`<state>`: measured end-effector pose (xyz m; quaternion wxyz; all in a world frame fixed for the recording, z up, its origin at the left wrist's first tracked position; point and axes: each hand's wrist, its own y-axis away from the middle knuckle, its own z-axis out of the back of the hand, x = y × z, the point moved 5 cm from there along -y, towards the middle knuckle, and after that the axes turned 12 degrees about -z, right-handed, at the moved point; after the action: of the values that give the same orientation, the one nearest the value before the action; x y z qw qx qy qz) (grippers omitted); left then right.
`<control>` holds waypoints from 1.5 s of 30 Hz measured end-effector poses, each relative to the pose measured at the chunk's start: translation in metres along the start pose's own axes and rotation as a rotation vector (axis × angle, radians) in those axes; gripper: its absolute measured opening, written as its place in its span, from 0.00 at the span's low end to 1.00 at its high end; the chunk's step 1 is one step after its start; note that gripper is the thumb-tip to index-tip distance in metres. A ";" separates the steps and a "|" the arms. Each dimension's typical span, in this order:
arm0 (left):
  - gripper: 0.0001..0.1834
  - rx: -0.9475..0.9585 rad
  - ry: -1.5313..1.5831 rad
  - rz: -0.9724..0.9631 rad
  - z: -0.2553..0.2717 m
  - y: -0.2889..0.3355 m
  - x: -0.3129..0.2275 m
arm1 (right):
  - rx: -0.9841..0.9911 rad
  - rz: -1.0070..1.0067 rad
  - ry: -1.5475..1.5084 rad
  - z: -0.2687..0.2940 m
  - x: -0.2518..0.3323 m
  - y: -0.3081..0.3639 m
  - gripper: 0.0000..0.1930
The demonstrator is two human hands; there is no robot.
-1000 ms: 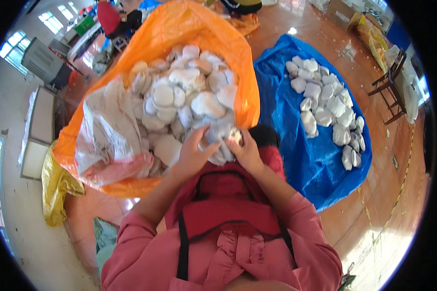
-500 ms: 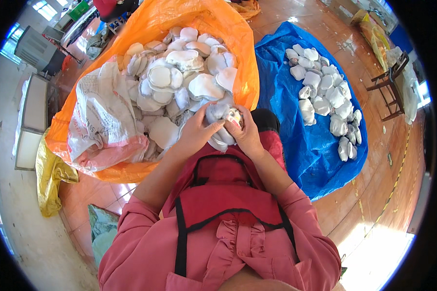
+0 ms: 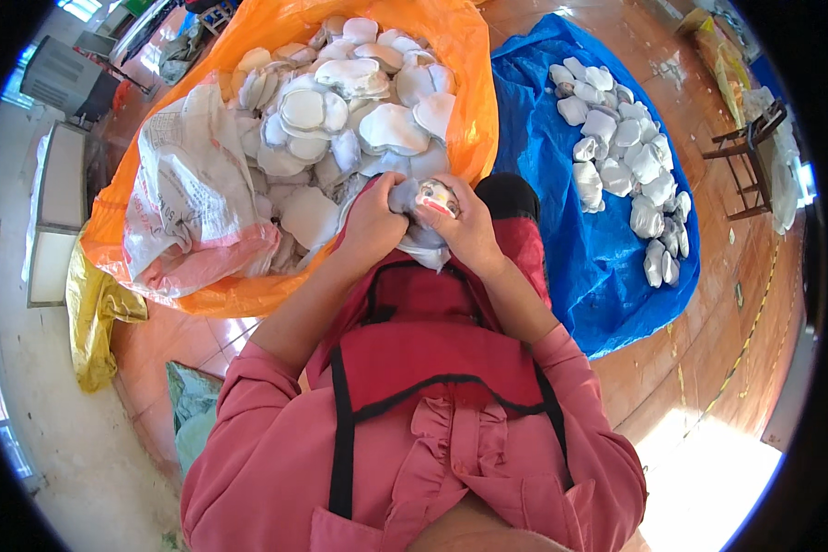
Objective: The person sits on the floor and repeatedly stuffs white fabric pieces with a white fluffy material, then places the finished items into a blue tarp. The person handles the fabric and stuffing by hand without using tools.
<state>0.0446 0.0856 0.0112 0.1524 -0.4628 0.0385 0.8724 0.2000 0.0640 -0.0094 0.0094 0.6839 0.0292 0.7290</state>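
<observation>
Both my hands are together above my lap, working on a small painted doll face (image 3: 437, 197) with dark eyes and red lips. My right hand (image 3: 474, 230) grips the face, thumb at its lower edge. My left hand (image 3: 374, 224) is closed on a grey fluffy tuft (image 3: 402, 196) next to the face. Pale, thin material (image 3: 425, 247) hangs below, between the hands. Just beyond them is an open orange sack (image 3: 474, 101) heaped with flat, rounded white pads (image 3: 393, 129). Whether the tuft and face are joined is hidden by my fingers.
At the right a blue sheet (image 3: 561, 276) bears a pile of rounded white bundles (image 3: 630, 133). A white woven bag (image 3: 189, 184) lies over the orange sack's left side. A yellow bag (image 3: 97, 322) rests by the wall, and a wooden chair (image 3: 750, 161) stands far right.
The painted face has turned toward me and shows more fully. My left fingers have closed more tightly round the grey tuft. The whole view has shifted slightly.
</observation>
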 end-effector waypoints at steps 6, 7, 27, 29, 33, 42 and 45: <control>0.20 -0.165 0.116 -0.092 0.003 0.007 0.001 | 0.001 -0.358 -0.258 0.001 -0.037 -0.006 0.22; 0.19 -0.244 0.176 -0.122 0.008 0.009 -0.005 | 0.005 -0.387 -0.299 0.005 -0.044 -0.014 0.21; 0.12 0.122 -0.476 -0.944 -0.013 0.028 -0.028 | 0.128 -0.574 -0.456 -0.004 -0.074 -0.010 0.18; 0.10 0.084 -0.463 -0.889 -0.012 0.018 -0.035 | 0.123 -0.564 -0.408 0.002 -0.059 -0.008 0.18; 0.08 0.016 -0.446 -0.778 -0.005 0.011 -0.039 | 0.166 -0.587 -0.460 0.004 -0.056 -0.005 0.17; 0.11 0.576 -0.252 -0.686 -0.021 0.019 -0.028 | 0.201 -0.558 -0.403 0.010 -0.050 0.005 0.12; 0.16 0.852 0.022 -0.480 -0.016 0.028 -0.032 | -0.016 -0.648 -0.342 0.038 -0.066 0.002 0.06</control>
<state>0.0661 0.0486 0.0262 0.5248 -0.3643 0.2860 0.7142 0.2423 0.0593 -0.0724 0.2500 0.7509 0.2368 0.5636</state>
